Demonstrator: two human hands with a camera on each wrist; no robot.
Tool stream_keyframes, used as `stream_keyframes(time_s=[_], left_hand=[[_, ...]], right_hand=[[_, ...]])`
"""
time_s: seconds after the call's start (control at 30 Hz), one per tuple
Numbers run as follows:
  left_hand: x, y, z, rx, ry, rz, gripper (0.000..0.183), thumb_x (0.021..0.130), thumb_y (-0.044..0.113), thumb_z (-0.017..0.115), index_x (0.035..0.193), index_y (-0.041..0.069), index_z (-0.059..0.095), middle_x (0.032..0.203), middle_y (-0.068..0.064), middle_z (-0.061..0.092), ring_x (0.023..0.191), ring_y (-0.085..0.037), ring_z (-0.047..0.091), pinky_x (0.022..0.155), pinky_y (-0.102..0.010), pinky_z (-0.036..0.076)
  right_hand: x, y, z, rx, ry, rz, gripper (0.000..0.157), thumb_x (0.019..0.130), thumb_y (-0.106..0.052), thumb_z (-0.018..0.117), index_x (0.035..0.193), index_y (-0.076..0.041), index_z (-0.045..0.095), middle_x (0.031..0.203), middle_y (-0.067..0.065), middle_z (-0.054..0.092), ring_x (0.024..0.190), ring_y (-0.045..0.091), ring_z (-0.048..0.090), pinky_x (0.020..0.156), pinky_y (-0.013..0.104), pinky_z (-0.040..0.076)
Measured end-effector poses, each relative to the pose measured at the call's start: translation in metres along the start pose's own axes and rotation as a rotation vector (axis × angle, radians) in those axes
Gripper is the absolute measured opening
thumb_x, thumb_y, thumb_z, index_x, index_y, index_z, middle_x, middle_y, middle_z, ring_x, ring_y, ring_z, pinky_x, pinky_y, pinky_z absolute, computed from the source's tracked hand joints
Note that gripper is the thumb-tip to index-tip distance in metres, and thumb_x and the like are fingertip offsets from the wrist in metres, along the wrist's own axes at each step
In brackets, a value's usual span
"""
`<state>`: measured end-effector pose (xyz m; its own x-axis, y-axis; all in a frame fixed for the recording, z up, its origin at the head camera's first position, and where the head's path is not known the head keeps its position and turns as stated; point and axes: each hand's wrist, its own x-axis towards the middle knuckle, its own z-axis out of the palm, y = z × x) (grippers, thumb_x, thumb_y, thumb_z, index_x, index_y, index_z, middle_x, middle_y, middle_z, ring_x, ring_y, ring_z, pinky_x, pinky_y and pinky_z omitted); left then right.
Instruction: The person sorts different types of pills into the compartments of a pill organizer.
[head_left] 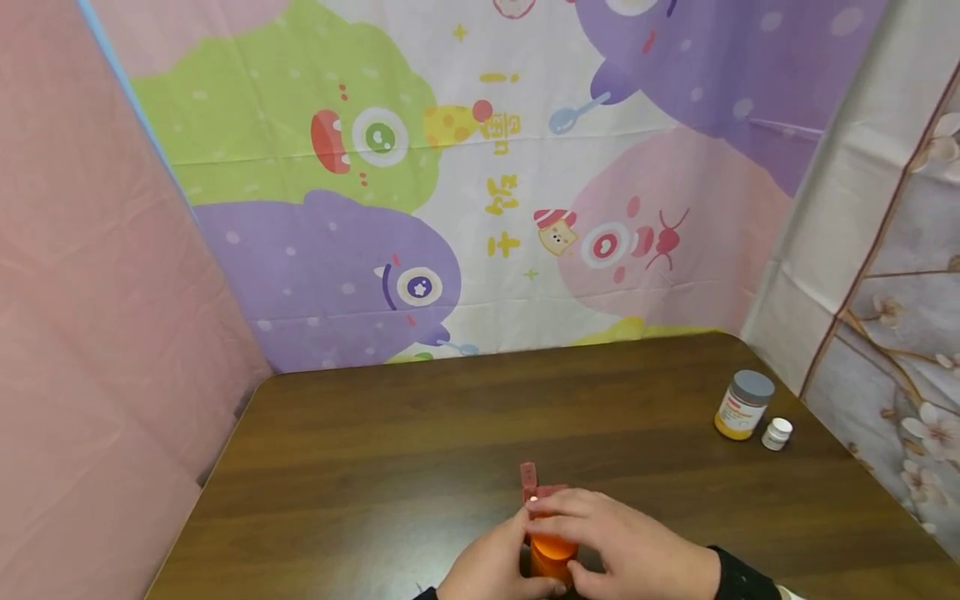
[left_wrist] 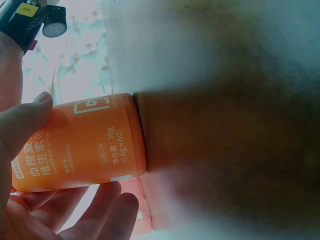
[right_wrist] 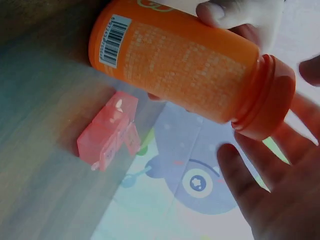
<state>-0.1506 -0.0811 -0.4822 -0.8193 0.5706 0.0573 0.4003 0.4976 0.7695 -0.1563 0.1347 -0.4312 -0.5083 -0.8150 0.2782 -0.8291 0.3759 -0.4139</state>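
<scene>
Head view: dark wood-look tabletop (head_left: 360, 458), light sheen on it left of the orange bottle (right_wrist: 180, 60). Plain pink cloth (head_left: 97, 333) hangs far left of the bottle, cartoon-print cloth (head_left: 487, 317) well behind it, blossom-print cloth (head_left: 885, 358) far right of it. Gray-lidded jar (head_left: 742, 406) and small white bottle (head_left: 777, 434) stand near each other, both well right of the orange bottle and farther back.

Orange bottle is between the two hands, base down on the tabletop as far as the wrist views show. Long axis roughly vertical, cap (right_wrist: 270, 102) up. Wrist cams see it sideways: left wrist has the base toward picture right, right wrist has the cap toward lower right. Barcode side faces the right wrist cam.

Left hand (head_left: 487, 558) holds the bottle body, thumb and fingers on opposite sides. Right hand (head_left: 637, 546) is fairly wide: fingers spread round the cap, thumb clear of it. Can't tell if those fingers touch. Pink box (right_wrist: 107, 135) sits just beyond the bottle, at least one lid up.
</scene>
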Motion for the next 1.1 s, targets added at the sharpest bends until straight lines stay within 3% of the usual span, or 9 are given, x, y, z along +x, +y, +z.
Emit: stream_keyframes(time_s=[0.1, 0.23, 0.37, 0.5, 0.63, 0.73, 0.8, 0.93, 1.1], left_hand=[[0.000, 0.000, 0.001, -0.039, -0.017, -0.011, 0.079, 0.079, 0.041, 0.078, 0.145, 0.027, 0.037, 0.128, 0.008, 0.057, 0.098, -0.002, 0.056, 0.085, -0.033, 0.053], [0.000, 0.001, 0.000, -0.040, -0.029, -0.061, 0.075, 0.077, 0.042, 0.079, 0.141, 0.028, 0.042, 0.118, 0.012, 0.061, 0.089, -0.002, 0.057, 0.080, -0.031, 0.054], [0.001, 0.002, 0.001, -0.010, -0.024, -0.088, 0.072, 0.077, 0.043, 0.079, 0.138, 0.030, 0.045, 0.110, 0.014, 0.062, 0.082, -0.001, 0.057, 0.077, -0.030, 0.054], [0.001, 0.002, 0.002, -0.013, -0.020, -0.106, 0.069, 0.077, 0.046, 0.078, 0.136, 0.031, 0.046, 0.106, 0.015, 0.063, 0.080, -0.001, 0.057, 0.076, -0.030, 0.054], [0.000, 0.001, 0.002, -0.010, -0.018, -0.103, 0.072, 0.077, 0.048, 0.078, 0.138, 0.030, 0.044, 0.112, 0.014, 0.062, 0.086, -0.001, 0.057, 0.082, -0.035, 0.054], [-0.001, 0.000, 0.002, -0.025, -0.018, -0.067, 0.077, 0.078, 0.047, 0.077, 0.142, 0.026, 0.040, 0.123, 0.011, 0.059, 0.095, -0.002, 0.056, 0.087, -0.037, 0.052], [-0.001, -0.001, 0.002, -0.033, -0.013, -0.042, 0.077, 0.079, 0.046, 0.077, 0.143, 0.026, 0.039, 0.126, 0.010, 0.057, 0.099, -0.002, 0.055, 0.088, -0.036, 0.051], [-0.001, -0.002, 0.001, -0.029, -0.007, -0.027, 0.077, 0.078, 0.047, 0.077, 0.143, 0.028, 0.040, 0.125, 0.011, 0.058, 0.096, -0.001, 0.055, 0.084, -0.032, 0.052], [0.000, -0.001, 0.001, -0.033, -0.002, -0.031, 0.075, 0.078, 0.049, 0.076, 0.141, 0.031, 0.041, 0.120, 0.013, 0.059, 0.092, -0.001, 0.056, 0.083, -0.031, 0.052]], right_hand=[[0.000, 0.001, 0.001, 0.003, -0.035, -0.007, 0.054, 0.086, -0.014, 0.067, 0.138, -0.019, 0.052, 0.140, -0.002, 0.048, 0.124, 0.013, 0.042, 0.093, 0.043, 0.049], [0.002, 0.001, 0.004, -0.008, -0.021, 0.106, 0.047, 0.087, -0.026, 0.069, 0.133, -0.023, 0.056, 0.128, -0.007, 0.052, 0.107, 0.009, 0.049, 0.087, 0.035, 0.052], [0.007, -0.003, 0.008, -0.050, 0.030, 0.226, 0.042, 0.086, -0.043, 0.069, 0.121, -0.023, 0.059, 0.102, -0.013, 0.053, 0.082, 0.003, 0.049, 0.070, 0.021, 0.051], [0.010, -0.006, 0.012, -0.073, 0.054, 0.312, 0.046, 0.085, -0.056, 0.065, 0.114, -0.022, 0.057, 0.092, -0.014, 0.053, 0.073, 0.003, 0.047, 0.063, 0.018, 0.046], [0.008, -0.005, 0.008, -0.053, 0.026, 0.241, 0.048, 0.088, -0.048, 0.066, 0.125, -0.020, 0.055, 0.114, -0.010, 0.058, 0.094, 0.005, 0.052, 0.079, 0.031, 0.053], [0.006, -0.001, 0.002, -0.042, -0.011, 0.109, 0.048, 0.088, -0.030, 0.068, 0.133, -0.020, 0.055, 0.132, -0.008, 0.054, 0.115, 0.010, 0.047, 0.092, 0.043, 0.049], [0.005, 0.000, 0.000, -0.018, -0.041, 0.070, 0.048, 0.087, -0.023, 0.068, 0.134, -0.023, 0.056, 0.135, -0.008, 0.052, 0.120, 0.011, 0.044, 0.094, 0.045, 0.048], [0.007, -0.001, -0.001, -0.046, -0.026, 0.086, 0.046, 0.085, -0.026, 0.070, 0.130, -0.024, 0.060, 0.126, -0.009, 0.055, 0.107, 0.007, 0.049, 0.087, 0.035, 0.052], [0.015, -0.004, 0.006, -0.105, 0.040, 0.243, 0.042, 0.085, -0.050, 0.068, 0.116, -0.023, 0.062, 0.092, -0.013, 0.052, 0.074, 0.003, 0.047, 0.062, 0.018, 0.046]])
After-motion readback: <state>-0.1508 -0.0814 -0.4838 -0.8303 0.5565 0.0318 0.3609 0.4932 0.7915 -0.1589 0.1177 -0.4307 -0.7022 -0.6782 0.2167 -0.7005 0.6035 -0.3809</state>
